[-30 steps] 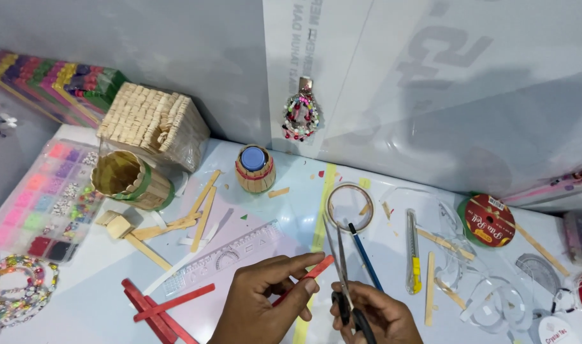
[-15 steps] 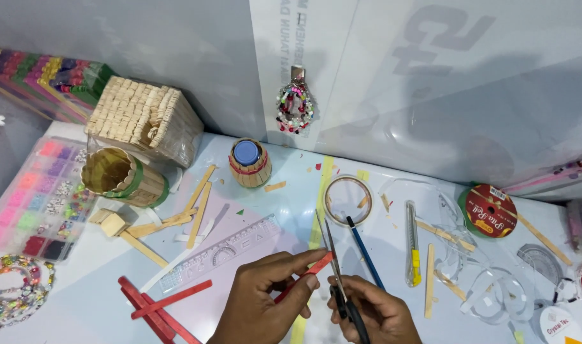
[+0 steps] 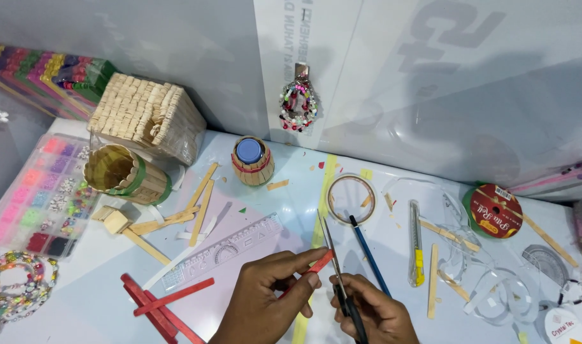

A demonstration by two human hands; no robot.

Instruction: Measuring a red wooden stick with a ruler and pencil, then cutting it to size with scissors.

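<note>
My left hand (image 3: pixel 265 299) pinches a red craft stick (image 3: pixel 313 267) between thumb and fingers, its tip pointing up and right. My right hand (image 3: pixel 373 315) grips the black handles of a pair of scissors (image 3: pixel 332 255). The blades point away from me and stand slightly apart, right at the tip of the red stick. Both hands are at the bottom middle of the view, above the pale table (image 3: pixel 284 204).
Red sticks (image 3: pixel 157 302) lie at bottom left, a clear ruler (image 3: pixel 227 248) beside them. Stick-built cup (image 3: pixel 125 175), stick house (image 3: pixel 147 121), small stick-wrapped jar (image 3: pixel 252 160), bead box (image 3: pixel 39 197), tape ring (image 3: pixel 350 199), blue pencil (image 3: pixel 368 255), yellow cutter (image 3: pixel 416 251), red ribbon spool (image 3: pixel 493 211).
The hands, stick and scissors keep almost the same pose; the scissor blades have come a little closer to the stick's tip. The view has shifted slightly.
</note>
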